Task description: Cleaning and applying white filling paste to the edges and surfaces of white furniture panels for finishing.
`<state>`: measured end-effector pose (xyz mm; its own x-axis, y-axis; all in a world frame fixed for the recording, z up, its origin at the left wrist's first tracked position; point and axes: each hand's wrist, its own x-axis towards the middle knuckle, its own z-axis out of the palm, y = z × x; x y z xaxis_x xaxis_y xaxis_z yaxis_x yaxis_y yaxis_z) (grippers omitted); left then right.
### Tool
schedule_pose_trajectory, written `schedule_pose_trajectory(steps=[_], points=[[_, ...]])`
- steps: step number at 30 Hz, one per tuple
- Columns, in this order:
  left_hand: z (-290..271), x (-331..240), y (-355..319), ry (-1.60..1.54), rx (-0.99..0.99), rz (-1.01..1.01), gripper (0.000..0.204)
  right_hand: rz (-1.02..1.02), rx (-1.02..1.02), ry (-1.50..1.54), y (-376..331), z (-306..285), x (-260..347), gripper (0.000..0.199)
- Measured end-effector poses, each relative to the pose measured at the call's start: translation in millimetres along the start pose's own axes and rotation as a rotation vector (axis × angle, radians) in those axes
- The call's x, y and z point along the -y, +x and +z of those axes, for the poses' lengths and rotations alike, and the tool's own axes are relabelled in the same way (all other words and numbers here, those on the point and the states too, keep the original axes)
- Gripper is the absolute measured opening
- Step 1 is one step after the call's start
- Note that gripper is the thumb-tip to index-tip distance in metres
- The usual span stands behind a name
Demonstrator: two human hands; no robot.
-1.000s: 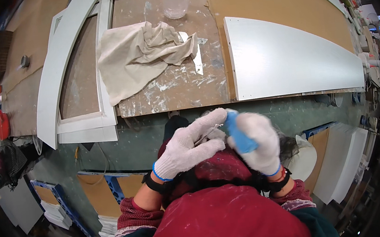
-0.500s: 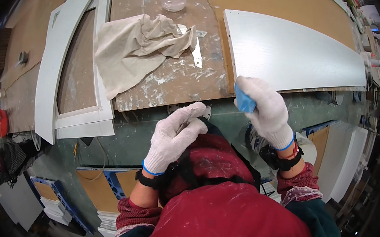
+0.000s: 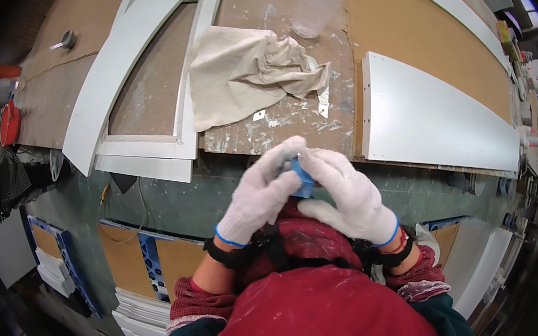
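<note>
Both my hands, in white knit gloves with blue cuffs, meet in front of my red apron. Between them shows a small blue block, partly hidden by the fingers. My right hand wraps round it from the right. My left hand is closed with its fingertips against the block's left side; whether it holds something else too, I cannot make out. Just beyond them is the edge of a paint-stained worktable, with a crumpled beige cloth on it. A white curved panel lies to the right.
A white arched frame lies on the left, its corner over the table edge. A clear plastic container stands beyond the cloth. Stacked white boards sit low at left. A red basin and another person's striped sleeve show far left.
My right hand has moved left from the white panel's near corner, bringing the blue block to my left hand. The whole view has turned and shifted, so the table sits further right.
</note>
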<state>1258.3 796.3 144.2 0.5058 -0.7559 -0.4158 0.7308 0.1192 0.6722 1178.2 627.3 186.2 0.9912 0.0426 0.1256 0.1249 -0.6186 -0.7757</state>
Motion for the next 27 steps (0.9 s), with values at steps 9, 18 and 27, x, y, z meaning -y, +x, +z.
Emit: schedule_pose_trajectory(steps=[9,18,27], points=[[-35,-7,-16,-0.180,-0.256,0.242,0.038,0.180,-0.158,-0.468,94,-1,-67,0.057],[-53,-14,-22,0.107,-0.359,0.424,0.039,0.283,-0.137,0.128,85,-84,-33,0.031],[3,-15,-16,0.489,-0.618,0.335,0.025,0.004,-0.770,0.149,-135,-259,-17,0.048]])
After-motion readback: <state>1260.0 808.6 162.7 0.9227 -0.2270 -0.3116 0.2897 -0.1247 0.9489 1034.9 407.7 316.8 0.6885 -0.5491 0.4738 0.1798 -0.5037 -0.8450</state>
